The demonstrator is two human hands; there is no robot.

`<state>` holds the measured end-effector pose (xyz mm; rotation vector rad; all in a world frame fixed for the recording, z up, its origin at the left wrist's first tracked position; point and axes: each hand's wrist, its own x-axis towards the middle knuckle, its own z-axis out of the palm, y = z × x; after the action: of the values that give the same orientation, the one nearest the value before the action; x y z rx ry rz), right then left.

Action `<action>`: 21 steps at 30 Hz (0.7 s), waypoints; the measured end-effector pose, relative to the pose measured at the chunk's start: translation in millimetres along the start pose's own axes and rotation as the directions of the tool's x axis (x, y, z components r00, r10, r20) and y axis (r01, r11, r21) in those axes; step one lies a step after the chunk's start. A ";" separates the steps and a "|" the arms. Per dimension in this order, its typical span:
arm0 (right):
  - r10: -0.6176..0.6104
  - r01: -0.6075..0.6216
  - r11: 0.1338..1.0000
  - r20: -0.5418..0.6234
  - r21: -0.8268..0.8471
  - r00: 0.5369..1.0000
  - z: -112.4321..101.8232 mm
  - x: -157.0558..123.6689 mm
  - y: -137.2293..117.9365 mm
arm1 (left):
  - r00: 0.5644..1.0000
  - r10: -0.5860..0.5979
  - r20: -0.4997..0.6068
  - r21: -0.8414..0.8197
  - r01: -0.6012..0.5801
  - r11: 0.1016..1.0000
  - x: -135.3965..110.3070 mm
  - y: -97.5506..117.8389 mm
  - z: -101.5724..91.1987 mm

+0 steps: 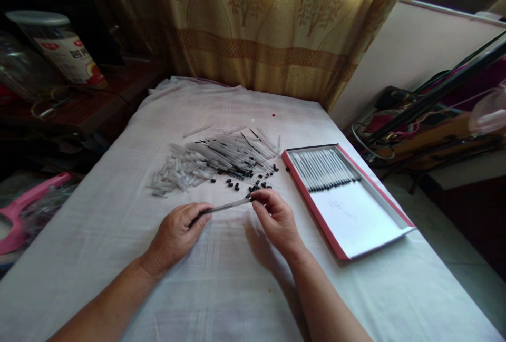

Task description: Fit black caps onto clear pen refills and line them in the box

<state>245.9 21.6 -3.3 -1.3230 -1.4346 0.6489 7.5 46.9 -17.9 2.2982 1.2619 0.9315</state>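
Observation:
My left hand (177, 228) is closed around one end of a clear pen (229, 206) with a dark refill inside. My right hand (276, 221) pinches the pen's other end, where a bit of black end plug shows at the fingertips. Just beyond the hands, several loose black end plugs (230, 184) are scattered. Behind them lies a heap of clear pen barrels and dark refills (221, 155). Clear pen caps (177, 173) are piled at its left. To the right, a red-edged box (318, 221) holds a row of pens (324, 171) at its far end.
A white cloth (106, 215) covers the table. A patterned gold curtain (256, 26) hangs behind it. A dark wooden cabinet with a labelled jar (69, 52) and scissors (49, 105) stands at left, above a pink plastic item (31, 199). Cluttered dark bars (430, 89) are at right.

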 end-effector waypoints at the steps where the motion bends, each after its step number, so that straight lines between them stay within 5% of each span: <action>1: -0.008 0.008 1.000 0.003 -0.001 1.000 -0.6 0.4 -0.3 | 1.000 0.008 -0.003 -0.003 -0.008 1.000 0.0 -0.4 0.2; 21: -0.021 0.022 1.000 0.076 -0.013 0.997 -9.3 2.0 5.1 | 0.998 0.038 -0.053 -0.036 -0.040 0.999 -0.2 -4.2 3.1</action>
<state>256.7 22.5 -4.2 -1.3043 -1.5148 0.6828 7.0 49.0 -22.6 2.2921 1.2140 1.0255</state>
